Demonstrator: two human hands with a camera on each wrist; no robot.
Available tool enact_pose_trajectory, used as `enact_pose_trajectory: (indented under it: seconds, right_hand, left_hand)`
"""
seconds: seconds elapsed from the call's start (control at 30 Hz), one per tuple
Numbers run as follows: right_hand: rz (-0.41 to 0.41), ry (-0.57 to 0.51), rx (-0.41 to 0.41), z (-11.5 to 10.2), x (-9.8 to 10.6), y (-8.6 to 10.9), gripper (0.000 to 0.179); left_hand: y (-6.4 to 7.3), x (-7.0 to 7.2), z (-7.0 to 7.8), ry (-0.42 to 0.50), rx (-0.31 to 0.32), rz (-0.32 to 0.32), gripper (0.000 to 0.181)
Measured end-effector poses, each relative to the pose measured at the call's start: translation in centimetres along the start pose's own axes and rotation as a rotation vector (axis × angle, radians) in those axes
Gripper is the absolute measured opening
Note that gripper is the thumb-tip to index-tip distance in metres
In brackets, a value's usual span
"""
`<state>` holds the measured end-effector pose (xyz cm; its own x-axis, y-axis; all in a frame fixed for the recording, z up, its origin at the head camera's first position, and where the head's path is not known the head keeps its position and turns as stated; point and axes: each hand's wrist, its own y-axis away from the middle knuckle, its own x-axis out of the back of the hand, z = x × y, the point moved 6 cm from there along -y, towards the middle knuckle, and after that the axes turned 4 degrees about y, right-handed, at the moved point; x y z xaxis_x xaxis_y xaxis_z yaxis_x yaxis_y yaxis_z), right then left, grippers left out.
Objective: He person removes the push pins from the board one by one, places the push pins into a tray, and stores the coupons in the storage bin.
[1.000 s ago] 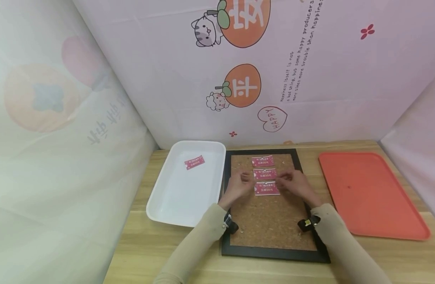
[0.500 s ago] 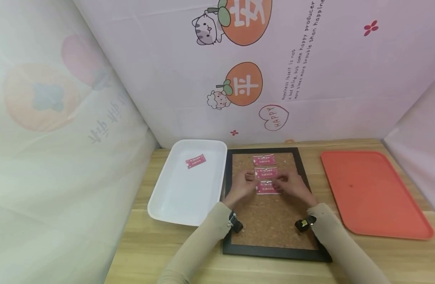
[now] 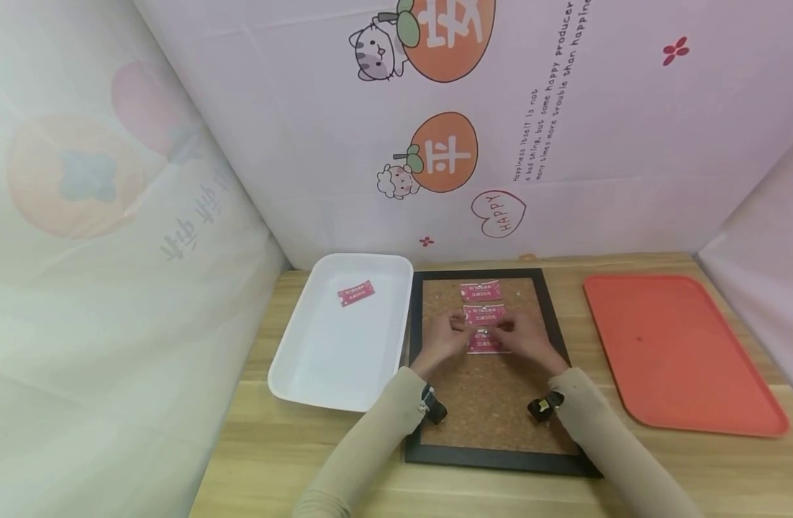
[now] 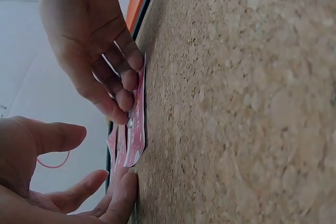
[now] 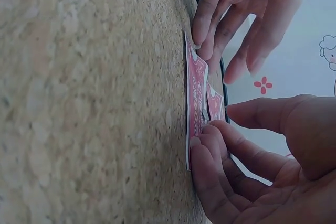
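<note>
Three pink printed coupons lie in a column on a cork board (image 3: 481, 403) with a black frame. The top coupon (image 3: 481, 291) and middle coupon (image 3: 483, 314) are visible above the lowest coupon (image 3: 488, 348). My right hand (image 3: 524, 338) has its fingertips on the lowest coupon, right by a small pin (image 5: 205, 115) at its upper edge; the thumb stands apart from the fingers. At the coupon's left end is my left hand (image 3: 443, 339), thumb spread away and fingertips (image 4: 128, 179) against the edge. Both hands partly hide this coupon in the head view.
Left of the board stands a white tray (image 3: 334, 360) with another pink coupon (image 3: 355, 293) in it. A red tray (image 3: 681, 352) lies to the right. Several small pins sit near the board's corners. Printed cloth walls (image 3: 584, 223) rise behind and at both sides.
My right hand has moved left, from the lowest coupon's right end toward its middle near the pin. The left hand has shifted slightly right. The coupons stay in place.
</note>
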<state>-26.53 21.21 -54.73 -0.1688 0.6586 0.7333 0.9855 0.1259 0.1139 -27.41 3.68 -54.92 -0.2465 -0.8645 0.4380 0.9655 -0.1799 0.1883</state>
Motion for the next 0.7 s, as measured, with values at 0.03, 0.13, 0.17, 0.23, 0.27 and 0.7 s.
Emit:
enact_pose_trajectory:
  seconds: [0.03,0.13,0.17,0.23,0.27,0.7]
  right_hand:
    - [0.000,0.004,0.002,-0.02,-0.03,-0.02,0.029]
    - [-0.005,0.001,-0.011,0.06,-0.17,-0.13,0.029]
    - [-0.007,0.000,-0.017,0.12,-0.20,-0.18,0.030]
    - [-0.009,-0.005,-0.032,0.18,-0.31,-0.29,0.030]
    - [-0.009,-0.009,-0.043,0.23,-0.35,-0.33,0.029]
    - [-0.025,0.005,-0.061,0.20,-0.41,-0.69,0.023]
  left_hand:
    - [0.05,-0.04,0.01,0.005,0.004,0.000,0.041]
    - [0.18,-0.19,0.13,0.019,0.006,0.006,0.040]
    - [0.21,-0.23,0.19,0.020,0.004,0.010,0.040]
    - [0.25,-0.29,0.30,0.022,-0.003,0.022,0.040]
    - [0.26,-0.32,0.37,0.023,-0.009,0.028,0.039]
    - [0.01,-0.65,0.13,0.054,0.024,0.076,0.038]
